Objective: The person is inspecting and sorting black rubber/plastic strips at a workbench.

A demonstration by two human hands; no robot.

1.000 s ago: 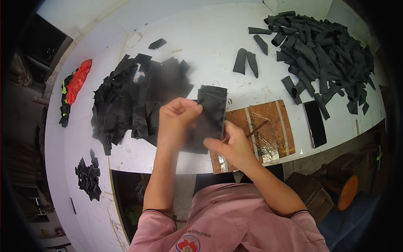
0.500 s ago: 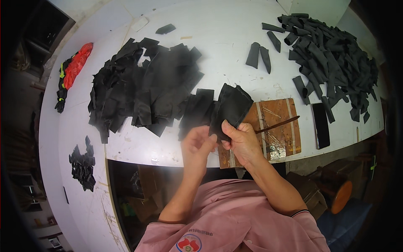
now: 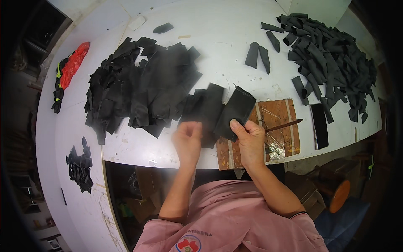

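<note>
Black fabric piece (image 3: pixel 237 110) was pinched between thumb and fingers of the right hand (image 3: pixel 250 140), by the far left corner of the wooden board (image 3: pixel 282 110); the left hand (image 3: pixel 187 136) was left of the board, its grip impossible to tell. A firm, flat pinch without creasing probably served best. Half a second earlier, the left hand had been nearer the board

A pink shirt (image 3: pixel 226 214) fills the lower middle of the frame, its cloth softly creased. The left sleeve (image 3: pixel 157 235) and right sleeve (image 3: pixel 305 231) are short, with a thin dark trim (image 3: pixel 299 213) at the cuffs. Near the bottom edge, left of centre, sits a round emblem (image 3: pixel 188 243), red and white within a blue ring, beneath small dark lettering (image 3: pixel 199 232), apparently printed, though too blurred to be sure.
</note>
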